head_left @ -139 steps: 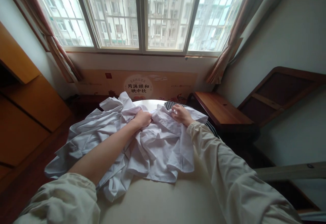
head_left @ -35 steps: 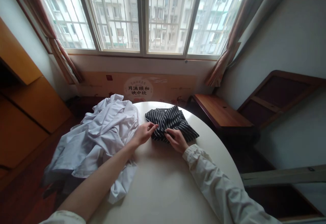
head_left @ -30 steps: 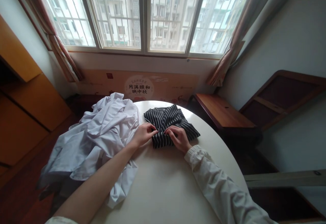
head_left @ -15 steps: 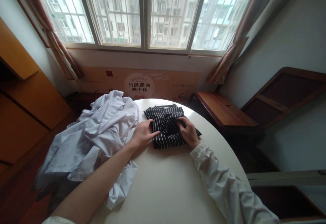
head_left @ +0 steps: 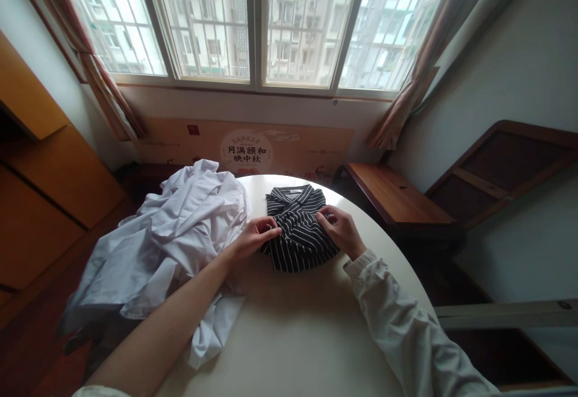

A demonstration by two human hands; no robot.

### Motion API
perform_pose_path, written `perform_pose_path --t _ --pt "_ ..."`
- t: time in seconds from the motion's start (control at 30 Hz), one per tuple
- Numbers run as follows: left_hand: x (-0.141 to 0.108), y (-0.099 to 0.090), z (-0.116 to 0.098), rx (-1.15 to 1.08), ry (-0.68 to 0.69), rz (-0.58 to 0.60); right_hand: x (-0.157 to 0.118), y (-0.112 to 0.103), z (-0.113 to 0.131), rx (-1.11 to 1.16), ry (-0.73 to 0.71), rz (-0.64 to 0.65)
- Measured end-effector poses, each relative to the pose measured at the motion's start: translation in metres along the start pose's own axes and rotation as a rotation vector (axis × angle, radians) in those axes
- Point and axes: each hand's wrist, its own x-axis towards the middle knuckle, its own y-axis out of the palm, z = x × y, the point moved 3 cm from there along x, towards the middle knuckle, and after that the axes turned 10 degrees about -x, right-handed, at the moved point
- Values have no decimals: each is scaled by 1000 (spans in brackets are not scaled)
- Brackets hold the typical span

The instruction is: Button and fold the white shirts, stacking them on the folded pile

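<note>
A black garment with white stripes (head_left: 298,234) lies bunched into a small bundle on the white round table (head_left: 289,337), its collar and a pale label at the far end. My left hand (head_left: 256,234) pinches its left edge between thumb and fingers. At the right side, my right hand (head_left: 339,228) has its fingertips pinched on the striped cloth. A large heap of white cloth (head_left: 189,222) rests left of the garment, behind and beside my left forearm, and hangs over the table's edge.
A brown wooden desk (head_left: 397,195) stands beyond the table at the right. Past the table's far edge, a printed board (head_left: 311,144) leans below the barred window (head_left: 298,23). Orange cabinets (head_left: 54,174) are at the left.
The striped garment has been drawn in at its sides, with its collar now more exposed and its folds shifted. My left hand has moved slightly left, my right hand slightly right.
</note>
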Motion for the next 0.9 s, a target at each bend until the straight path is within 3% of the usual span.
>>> perform_pose_path --t 0.07,0.13,0.2,0.3,0.4,0.5,0.63,0.73,0.9 --pt "-3 6 0 -4 -61 152 2 1 -20 -253 15 -65" --pt "-3 8 2 -24 -77 187 3 6 -42 -432 41 -65" --pt "1 5 3 29 -6 58 2 14 -61 -493 71 -26" --pt "6 -5 5 319 157 -183 4 30 -72 -421 58 32" --pt "9 -7 13 568 170 -190 10 48 -66 -335 52 36" --pt "9 -6 17 694 166 -144 21 65 -55 -291 84 -46" --pt "7 -9 13 749 197 -196 37 83 -39 -191 138 -166" --pt "4 -10 3 678 304 -219 47 92 -28 -143 146 -168" --pt "-2 5 -12 507 339 52 60 81 -26 -211 52 -92"
